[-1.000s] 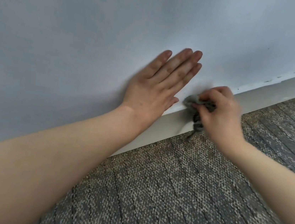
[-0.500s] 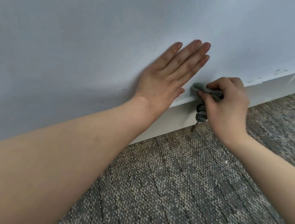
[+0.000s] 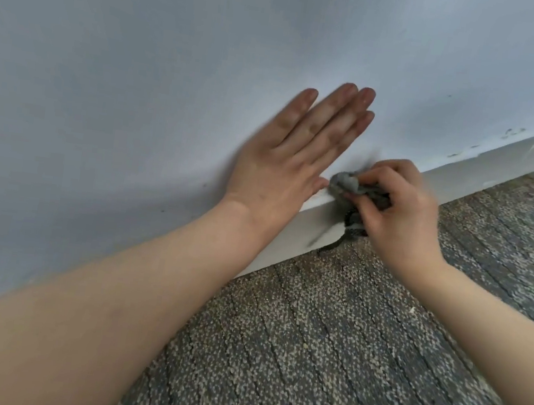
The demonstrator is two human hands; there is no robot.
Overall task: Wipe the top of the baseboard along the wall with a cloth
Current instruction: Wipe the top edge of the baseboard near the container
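A white baseboard (image 3: 484,175) runs diagonally along the foot of a pale blue-grey wall (image 3: 142,52). My right hand (image 3: 398,215) grips a bunched grey cloth (image 3: 345,183) and holds it against the baseboard's top edge. Part of the cloth hangs below the hand in front of the baseboard. My left hand (image 3: 294,158) lies flat on the wall with straight fingers, just left of the cloth.
Grey-brown patterned carpet (image 3: 342,346) covers the floor below the baseboard. Small dark scuffs and chipped paint (image 3: 509,131) mark the wall above the baseboard towards the right.
The right hand with the cloth has stayed close beside the left hand on the baseboard top. The view has shifted slightly; the left hand stays flat on the wall.
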